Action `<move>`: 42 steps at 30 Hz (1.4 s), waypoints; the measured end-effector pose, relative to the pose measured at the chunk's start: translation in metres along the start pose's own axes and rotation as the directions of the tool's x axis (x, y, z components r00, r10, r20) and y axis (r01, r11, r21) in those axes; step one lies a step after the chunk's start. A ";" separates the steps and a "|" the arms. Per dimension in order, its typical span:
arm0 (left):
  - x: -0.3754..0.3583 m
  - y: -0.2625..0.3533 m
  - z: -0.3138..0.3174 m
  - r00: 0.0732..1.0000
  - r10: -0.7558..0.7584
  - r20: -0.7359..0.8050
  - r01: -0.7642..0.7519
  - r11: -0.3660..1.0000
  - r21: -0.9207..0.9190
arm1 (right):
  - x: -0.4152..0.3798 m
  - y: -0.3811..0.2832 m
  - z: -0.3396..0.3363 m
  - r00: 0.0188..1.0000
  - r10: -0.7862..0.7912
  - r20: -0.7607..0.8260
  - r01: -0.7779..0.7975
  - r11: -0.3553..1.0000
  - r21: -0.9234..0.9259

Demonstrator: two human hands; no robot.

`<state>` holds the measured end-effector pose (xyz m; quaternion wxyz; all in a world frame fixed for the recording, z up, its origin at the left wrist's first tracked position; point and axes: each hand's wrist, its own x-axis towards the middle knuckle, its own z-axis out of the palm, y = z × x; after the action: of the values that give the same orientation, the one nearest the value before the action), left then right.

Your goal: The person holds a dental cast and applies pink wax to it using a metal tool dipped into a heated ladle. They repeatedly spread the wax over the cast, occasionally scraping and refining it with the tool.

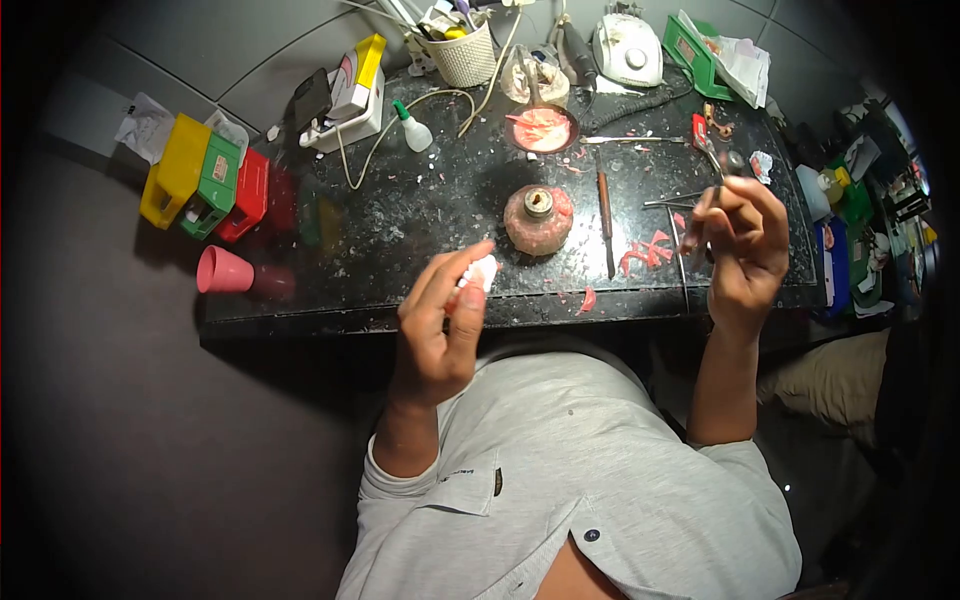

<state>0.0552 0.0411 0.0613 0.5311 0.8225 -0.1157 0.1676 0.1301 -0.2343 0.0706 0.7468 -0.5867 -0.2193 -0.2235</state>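
A left hand (440,318), palm turned inward and fingers pointing up and away, holds a small white piece (479,273) at the counter's (380,290) near edge, its grip closed on it between thumb and fingers. The right hand (745,245) is raised with bent fingers; whether its grip is pinched on anything cannot be told. Between the two grips and just beyond the left one sits a rounded pink vessel (538,228), with a brown-handled tool (604,205) beside it; farther beyond lies a pan of pink material (541,131).
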 end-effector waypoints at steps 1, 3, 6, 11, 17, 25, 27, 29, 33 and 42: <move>-0.002 0.000 0.000 0.999 0.030 0.024 -0.031 0.999 0.030 | -0.002 -0.001 0.000 1.000 0.001 0.005 -0.001 1.000 0.001; -0.004 0.002 0.007 0.997 0.074 0.028 -0.075 0.997 0.015 | -0.005 -0.004 -0.004 0.975 0.059 0.212 -0.049 0.997 -0.054; -0.006 0.002 0.011 0.987 0.148 0.065 -0.148 0.989 -0.003 | -0.011 -0.006 0.018 0.903 0.068 0.424 0.067 0.953 -0.295; -0.010 -0.003 0.023 0.960 0.238 0.149 -0.243 0.970 0.014 | -0.025 -0.009 0.050 0.810 0.092 0.579 0.125 0.937 -0.325; -0.011 -0.005 0.025 0.958 0.212 0.191 -0.204 0.977 -0.061 | -0.025 -0.008 0.045 0.832 0.133 0.538 0.081 0.932 -0.354; -0.016 -0.012 0.021 0.954 -0.130 0.268 0.256 0.818 -0.515 | -0.011 0.006 0.021 0.922 0.295 0.251 -0.125 0.840 -0.527; -0.017 -0.012 0.022 0.944 -0.151 0.293 0.305 0.737 -0.603 | -0.014 0.009 0.021 0.944 0.224 0.243 -0.156 0.950 -0.272; -0.017 -0.009 0.024 0.942 -0.143 0.303 0.296 0.780 -0.551 | -0.011 0.000 0.016 0.904 0.221 0.365 -0.102 0.942 -0.318; -0.018 -0.008 0.027 0.930 -0.117 0.349 0.270 0.861 -0.431 | -0.016 -0.017 0.029 0.796 0.162 0.584 0.049 0.943 -0.328; -0.024 -0.019 0.035 0.939 0.087 0.334 0.039 0.934 -0.354 | -0.027 -0.004 0.039 0.733 0.203 0.650 -0.015 0.959 -0.282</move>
<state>0.0455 0.0173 0.0225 0.6402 0.7280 -0.2453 0.0043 0.1037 -0.1951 0.0660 0.5460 -0.7315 -0.4079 0.0214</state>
